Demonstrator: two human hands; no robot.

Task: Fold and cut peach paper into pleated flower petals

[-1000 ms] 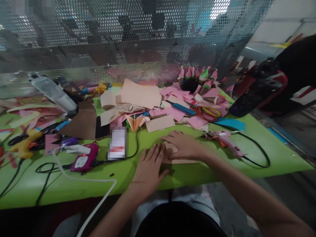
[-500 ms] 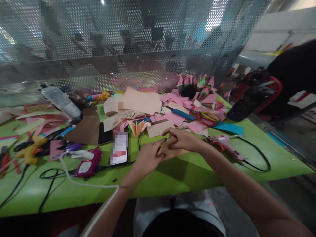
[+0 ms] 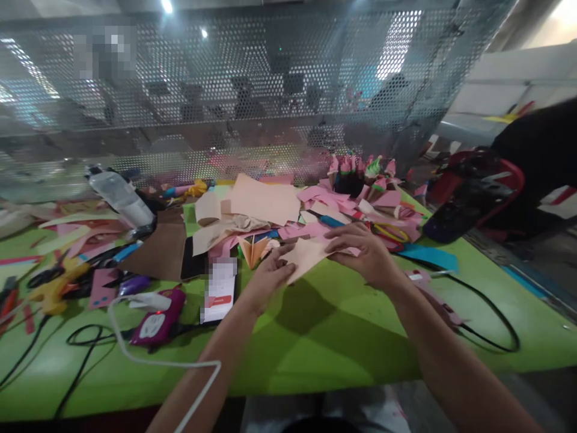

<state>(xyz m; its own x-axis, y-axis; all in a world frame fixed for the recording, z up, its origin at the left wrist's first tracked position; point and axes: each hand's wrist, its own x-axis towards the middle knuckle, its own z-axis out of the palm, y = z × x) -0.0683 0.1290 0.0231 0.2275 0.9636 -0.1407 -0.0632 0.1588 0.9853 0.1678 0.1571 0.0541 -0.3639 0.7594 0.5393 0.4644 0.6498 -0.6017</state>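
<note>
Peach paper looks pale, plain and angular, with pointed corners.

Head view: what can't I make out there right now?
All in the head view:
Held paper: parts of its ends, hidden by the grip of the left hand and right hand.
Pink glue gun: left part, behind the right wrist.
Phone: text, pixelated and too small.
Table: left end, cut off by the picture's edge.
Dark shapes: blurred behind the mesh.

Two hands; one held paper; one phone; one clear bottle
</note>
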